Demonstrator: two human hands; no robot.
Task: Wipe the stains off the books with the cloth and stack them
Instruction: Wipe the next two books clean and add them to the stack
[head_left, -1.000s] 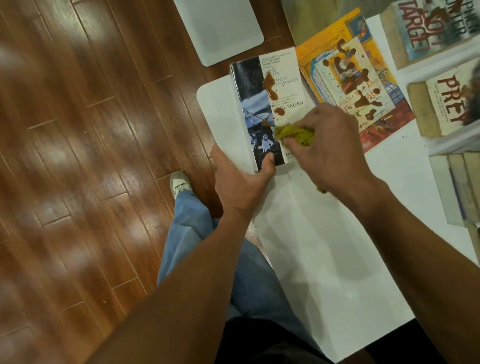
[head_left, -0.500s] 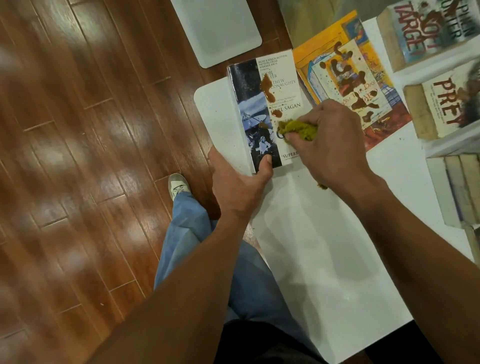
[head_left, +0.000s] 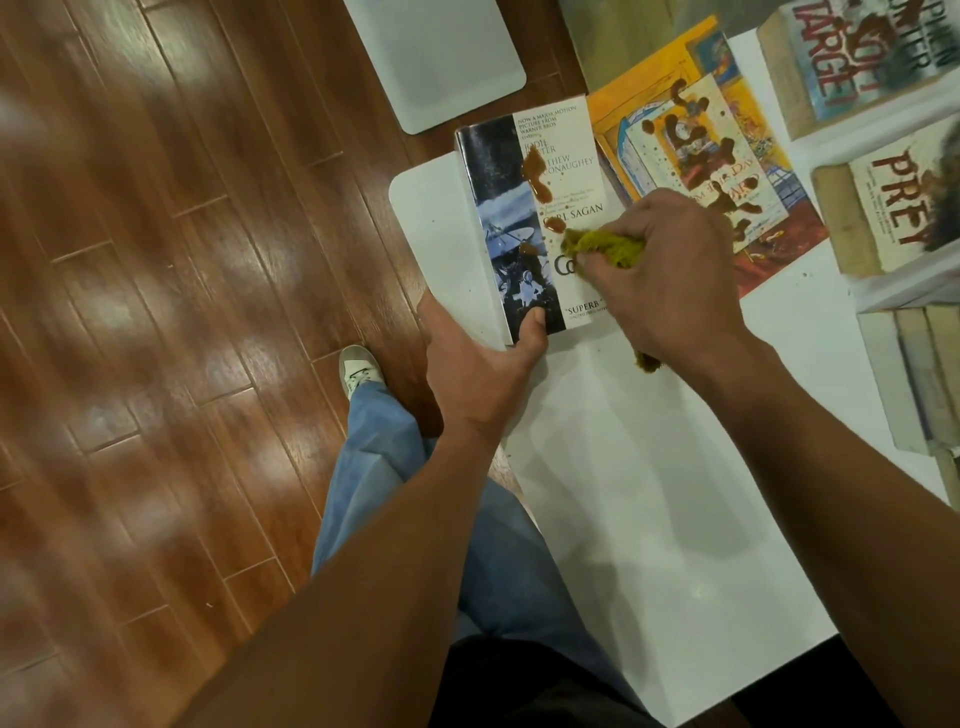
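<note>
Fingers of the right hand (head_left: 670, 270) bunch a yellow-green cloth (head_left: 608, 248) against a stained paperback (head_left: 540, 218) lying at the corner of the white table (head_left: 649, 519). Left hand (head_left: 478, 374) grips the paperback's near end, thumb on the cover.

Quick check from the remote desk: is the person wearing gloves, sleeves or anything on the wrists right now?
No. The left hand and right hand are bare, no gloves, rings or watch visible. Both forearms are uncovered as far as the frame shows, with no sleeve edge in view.
</note>
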